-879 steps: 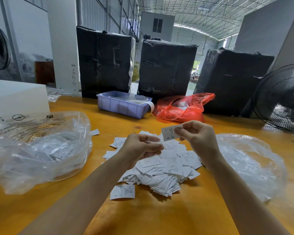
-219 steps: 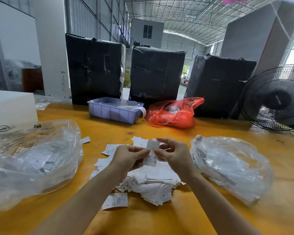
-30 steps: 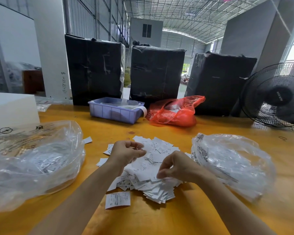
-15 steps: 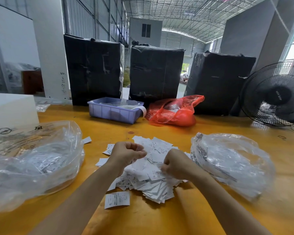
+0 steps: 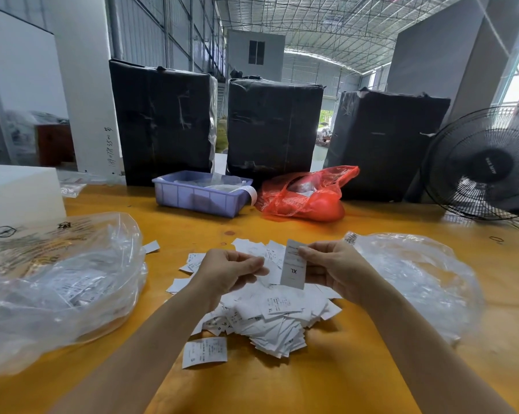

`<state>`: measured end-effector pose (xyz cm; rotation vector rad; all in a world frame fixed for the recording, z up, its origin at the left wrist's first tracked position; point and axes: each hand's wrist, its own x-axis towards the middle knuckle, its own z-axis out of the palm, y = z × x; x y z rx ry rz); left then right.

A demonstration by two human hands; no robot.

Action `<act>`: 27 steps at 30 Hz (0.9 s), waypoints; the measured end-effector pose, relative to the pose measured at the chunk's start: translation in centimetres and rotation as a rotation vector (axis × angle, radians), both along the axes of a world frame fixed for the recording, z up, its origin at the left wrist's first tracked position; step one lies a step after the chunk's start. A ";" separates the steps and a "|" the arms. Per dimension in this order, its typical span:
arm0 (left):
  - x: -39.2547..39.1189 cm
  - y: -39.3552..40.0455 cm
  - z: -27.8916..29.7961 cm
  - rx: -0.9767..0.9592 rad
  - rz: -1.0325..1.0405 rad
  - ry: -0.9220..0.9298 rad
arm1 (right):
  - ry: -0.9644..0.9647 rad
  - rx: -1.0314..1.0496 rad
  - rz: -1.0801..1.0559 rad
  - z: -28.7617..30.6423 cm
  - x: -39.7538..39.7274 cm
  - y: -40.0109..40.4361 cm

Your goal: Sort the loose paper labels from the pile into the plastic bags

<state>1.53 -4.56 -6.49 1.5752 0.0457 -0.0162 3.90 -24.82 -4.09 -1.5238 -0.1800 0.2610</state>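
A heap of white paper labels (image 5: pixel 270 312) lies on the yellow table (image 5: pixel 327 380) in front of me. My right hand (image 5: pixel 336 270) pinches one label (image 5: pixel 294 264) marked XL and holds it upright above the heap. My left hand (image 5: pixel 228 273) hovers beside it with fingers curled against the thumb, a bit of white paper at its fingertips. A clear plastic bag (image 5: pixel 52 291) holding labels sits at the left. A second clear bag (image 5: pixel 416 279) lies at the right, touching the heap.
A single label (image 5: pixel 204 352) lies near the front and another (image 5: pixel 151 247) by the left bag. Behind stand a purple tray (image 5: pixel 201 194), a red plastic bag (image 5: pixel 306 195), three black wrapped bales (image 5: pixel 273 127), a white block (image 5: pixel 19 192) and a fan (image 5: pixel 488 165).
My right hand has lifted out of the heap with the XL label and holds it up. My left hand stays curled in about the same place.
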 end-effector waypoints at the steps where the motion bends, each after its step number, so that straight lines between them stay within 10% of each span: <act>1: -0.1 0.0 0.1 0.001 -0.014 -0.002 | -0.017 0.011 -0.003 0.1 -0.1 0.2; 27: -1.1 -0.8 1.3 -0.102 -0.225 0.029 | -0.313 0.148 -0.161 0.2 -1.3 2.7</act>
